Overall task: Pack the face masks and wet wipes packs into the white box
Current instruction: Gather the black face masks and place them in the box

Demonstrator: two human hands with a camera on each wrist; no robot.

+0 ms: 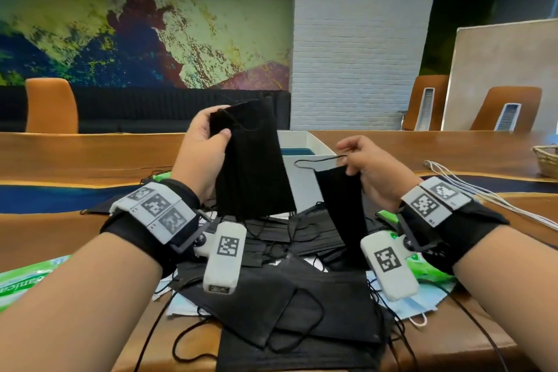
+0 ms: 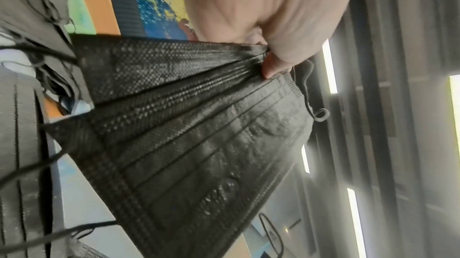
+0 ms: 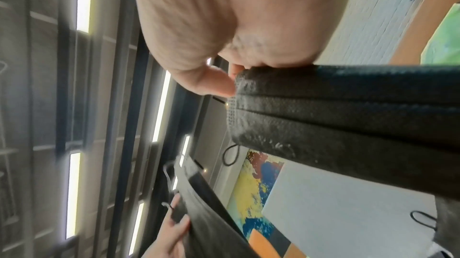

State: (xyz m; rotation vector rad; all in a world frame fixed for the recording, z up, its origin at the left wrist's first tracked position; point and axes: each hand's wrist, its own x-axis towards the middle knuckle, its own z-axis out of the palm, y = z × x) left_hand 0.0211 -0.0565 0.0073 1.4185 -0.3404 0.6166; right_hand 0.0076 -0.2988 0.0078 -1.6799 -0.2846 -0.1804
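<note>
My left hand [image 1: 211, 136] is raised above the table and grips a stack of black face masks [image 1: 253, 160] by its top edge; the stack hangs down and fans out [image 2: 194, 124]. My right hand [image 1: 362, 166] pinches the top of a single black mask [image 1: 341, 202], which also hangs down [image 3: 348, 114]. The white box [image 1: 305, 172] stands on the table just behind and between both hands, with something blue inside. More black masks [image 1: 287, 296] lie heaped on the table below my wrists. Green wet wipes packs lie at the left [image 1: 27, 281] and right [image 1: 422, 266] of the heap.
A light blue mask [image 1: 419, 308] pokes out from under the heap. White mask loops [image 1: 483, 193] trail on the table at the right, near a wicker basket [image 1: 548, 160]. Orange chairs [image 1: 51, 106] stand behind the long wooden table [image 1: 90, 154].
</note>
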